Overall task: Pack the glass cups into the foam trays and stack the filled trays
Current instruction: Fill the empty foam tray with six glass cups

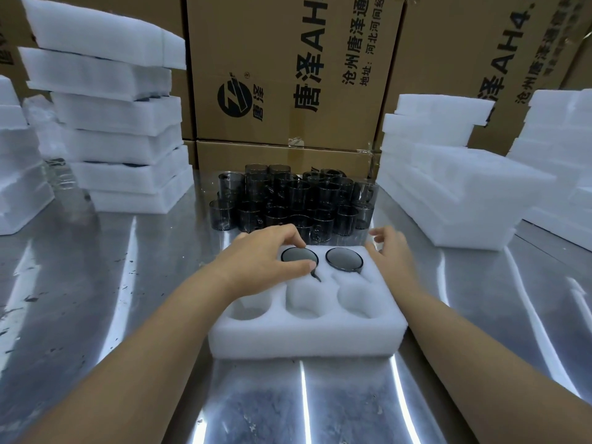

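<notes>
Pinching a glass cup [299, 258] by its rim in the back row of the foam tray [307, 341], the left hand [269, 254] could, if its grip slips, chip it against the neighbour cup [344, 259], while the right hand [392, 251] lies slack.

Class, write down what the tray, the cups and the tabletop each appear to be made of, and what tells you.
Tray: soft white foam, matt; fuzzy, rounded cut edges.
Cups: probably smoke-tinted glass, glossy; you see through them and rims glint.
Tabletop: likely stainless steel, brushed; streaky mirror-like light reflections.
</notes>
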